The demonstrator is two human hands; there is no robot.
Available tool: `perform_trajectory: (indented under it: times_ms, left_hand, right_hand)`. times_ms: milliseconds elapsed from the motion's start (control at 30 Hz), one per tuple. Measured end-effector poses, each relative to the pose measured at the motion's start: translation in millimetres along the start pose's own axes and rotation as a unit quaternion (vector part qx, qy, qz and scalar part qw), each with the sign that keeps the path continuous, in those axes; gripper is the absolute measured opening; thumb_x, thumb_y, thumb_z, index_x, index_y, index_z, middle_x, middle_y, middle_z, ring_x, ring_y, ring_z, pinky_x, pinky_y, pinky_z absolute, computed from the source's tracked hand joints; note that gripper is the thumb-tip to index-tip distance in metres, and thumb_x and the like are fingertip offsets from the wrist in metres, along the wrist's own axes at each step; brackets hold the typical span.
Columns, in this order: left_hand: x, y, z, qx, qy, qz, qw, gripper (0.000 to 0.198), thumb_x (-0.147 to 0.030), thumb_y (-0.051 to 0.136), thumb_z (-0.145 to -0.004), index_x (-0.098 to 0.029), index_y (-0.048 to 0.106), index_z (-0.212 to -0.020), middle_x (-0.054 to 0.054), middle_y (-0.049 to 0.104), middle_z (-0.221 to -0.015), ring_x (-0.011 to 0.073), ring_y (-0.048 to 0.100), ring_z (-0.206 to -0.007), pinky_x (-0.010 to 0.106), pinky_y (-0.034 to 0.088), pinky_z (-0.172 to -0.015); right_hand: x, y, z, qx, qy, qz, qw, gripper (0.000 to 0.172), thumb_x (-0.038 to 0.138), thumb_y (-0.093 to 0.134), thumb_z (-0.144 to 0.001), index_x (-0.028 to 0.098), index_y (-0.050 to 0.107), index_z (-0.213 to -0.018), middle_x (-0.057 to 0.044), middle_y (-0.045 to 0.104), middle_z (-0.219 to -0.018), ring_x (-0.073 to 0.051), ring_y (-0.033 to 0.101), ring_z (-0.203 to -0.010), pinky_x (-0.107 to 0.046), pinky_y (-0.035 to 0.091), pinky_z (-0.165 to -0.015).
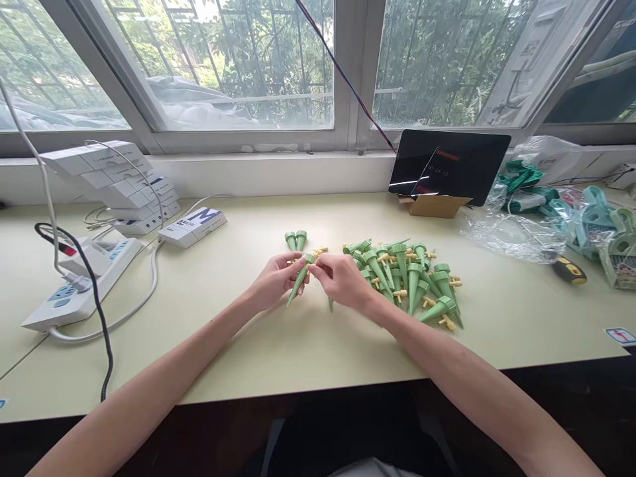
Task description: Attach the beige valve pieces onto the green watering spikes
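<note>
My left hand (278, 281) is closed around a green plant watering spike (298, 283), its point tilted down toward the left. My right hand (344, 278) pinches at the small yellow valve (311, 264) on that spike's upper part; the fingers cover much of it. Behind my left hand stand two more green spikes (296, 240) side by side. Under my right hand shows the tip of another green spike (330, 305), its rest hidden. Close to the right of that hand lies a heap of green spikes (397, 265) with yellow valves.
At the back right a dark tablet (447, 165) leans on a cardboard stand (437, 207). Plastic-wrapped items (581, 218) and a yellow-black tape measure (569, 271) lie right. At left are stacked white boxes (114, 179), a power strip (84, 285) and loose cables (149, 291).
</note>
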State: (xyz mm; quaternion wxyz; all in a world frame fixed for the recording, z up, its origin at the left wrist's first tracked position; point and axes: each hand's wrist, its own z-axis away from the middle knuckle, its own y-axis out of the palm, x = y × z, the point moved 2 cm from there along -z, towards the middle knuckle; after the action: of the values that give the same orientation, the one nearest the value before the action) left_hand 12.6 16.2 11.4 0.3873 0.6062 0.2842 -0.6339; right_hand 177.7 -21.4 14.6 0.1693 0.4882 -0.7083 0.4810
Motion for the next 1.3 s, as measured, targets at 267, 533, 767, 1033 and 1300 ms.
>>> perform_trajectory:
  times_ms: [267,533,767,1033,1300]
  left_hand:
    - [-1.6,0.4,0.3,-0.007,-0.012,-0.009,1.000,0.041,-0.048,0.076,-0.079,-0.014,0.062,-0.097,0.001,0.065,-0.062,0.0098,0.056,-0.042,0.021,0.047,-0.041]
    - [-1.6,-1.8,-0.7,-0.012,-0.009,-0.013,1.000,0.037,-0.046,0.075,-0.081,-0.015,0.064,-0.097,0.001,0.065,-0.061,0.0099,0.056,-0.041,0.021,0.045,-0.039]
    - [-3.4,-3.5,-1.0,-0.033,0.000,0.000,0.999,0.036,-0.045,0.076,-0.080,-0.015,0.064,-0.095,0.001,0.064,-0.060,0.0102,0.053,-0.039,0.020,0.039,-0.035]
    - [-0.2,-11.0,-5.5,-0.049,0.040,0.011,0.998,0.032,-0.044,0.075,-0.081,-0.016,0.063,-0.092,-0.001,0.062,-0.061,0.0094,0.054,-0.039,0.019,0.040,-0.033]
    - [0.8,-9.8,-7.6,-0.064,0.033,0.001,0.997,0.035,-0.044,0.077,-0.079,-0.015,0.063,-0.092,0.001,0.064,-0.062,0.0093,0.054,-0.042,0.019,0.042,-0.037]
  right_hand:
    - [-4.1,2.3,0.3,0.004,-0.003,0.011,1.000,0.033,0.025,0.053,-0.094,0.020,0.040,-0.064,0.005,0.041,-0.054,-0.009,0.031,-0.050,-0.022,0.028,-0.052]
    - [0.2,0.7,-0.5,0.002,0.007,-0.001,1.000,0.033,0.030,0.055,-0.095,0.019,0.046,-0.066,0.005,0.046,-0.057,-0.008,0.035,-0.052,-0.022,0.030,-0.055]
    - [2.3,-2.4,-0.7,0.015,0.005,0.053,0.998,0.040,0.037,0.050,-0.099,0.019,0.045,-0.063,0.004,0.044,-0.056,-0.009,0.034,-0.052,-0.024,0.029,-0.054]
    - [25.5,-20.6,-0.3,0.099,-0.100,0.191,0.972,0.033,0.026,0.048,-0.101,0.017,0.052,-0.070,0.000,0.051,-0.066,-0.011,0.040,-0.059,-0.025,0.030,-0.058]
    - [23.3,-55.0,39.2,-0.089,-0.073,0.274,0.955,0.018,0.022,0.046,-0.101,0.016,0.063,-0.103,-0.011,0.065,-0.100,-0.022,0.055,-0.099,-0.035,0.043,-0.091]
